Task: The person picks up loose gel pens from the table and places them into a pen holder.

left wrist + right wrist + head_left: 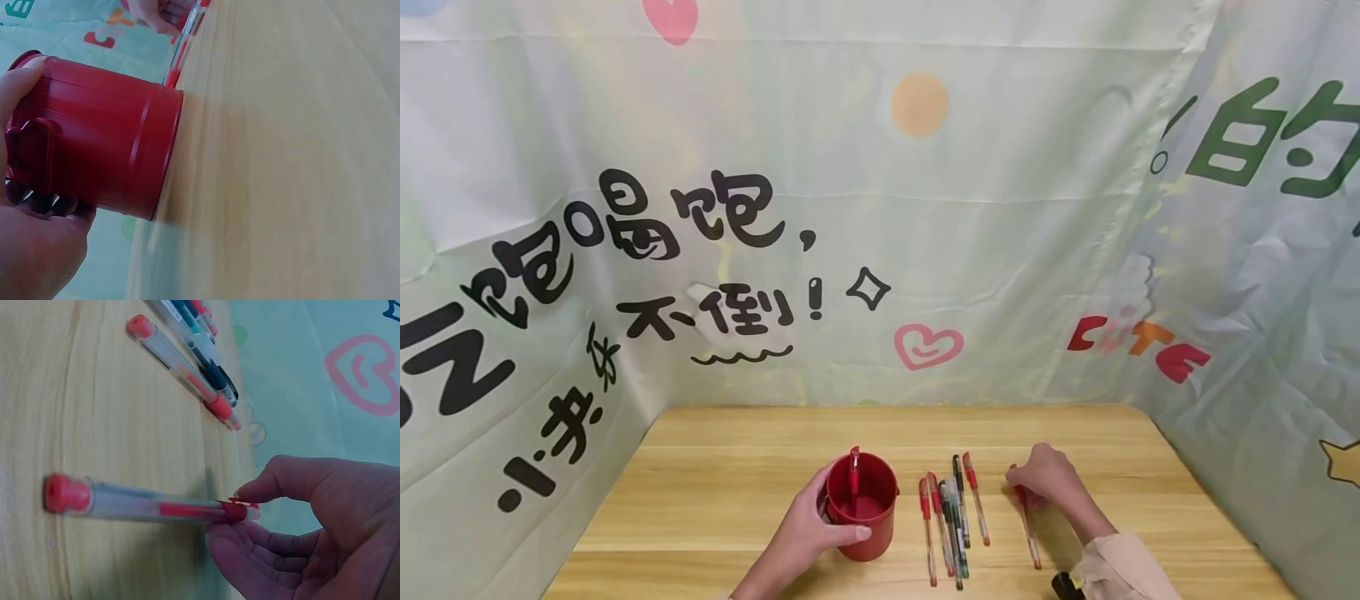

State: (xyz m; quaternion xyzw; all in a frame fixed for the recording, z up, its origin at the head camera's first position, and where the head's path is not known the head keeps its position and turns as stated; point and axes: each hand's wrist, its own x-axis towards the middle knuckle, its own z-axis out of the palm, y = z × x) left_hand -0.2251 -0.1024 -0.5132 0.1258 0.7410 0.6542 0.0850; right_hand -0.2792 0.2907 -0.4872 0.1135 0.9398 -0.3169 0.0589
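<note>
My left hand (811, 518) grips a red metal cup (874, 537) that stands upright on the table, thumb across its near side. Inside the cup a red-capped pen (854, 473) leans against the far wall, its cap above the rim. To the right, my right hand (1047, 477) pinches another red-capped pen (150, 509) at its cap end between thumb and fingers; the clear barrel points back toward the near edge. Between the hands lie several gel pens (946, 525) with red, black and green parts, roughly side by side.
A black object (1066, 586) lies by the right sleeve (1123, 568) at the near edge. The wooden table (715, 475) is enclosed by printed cloth (1000, 275) at the back and sides.
</note>
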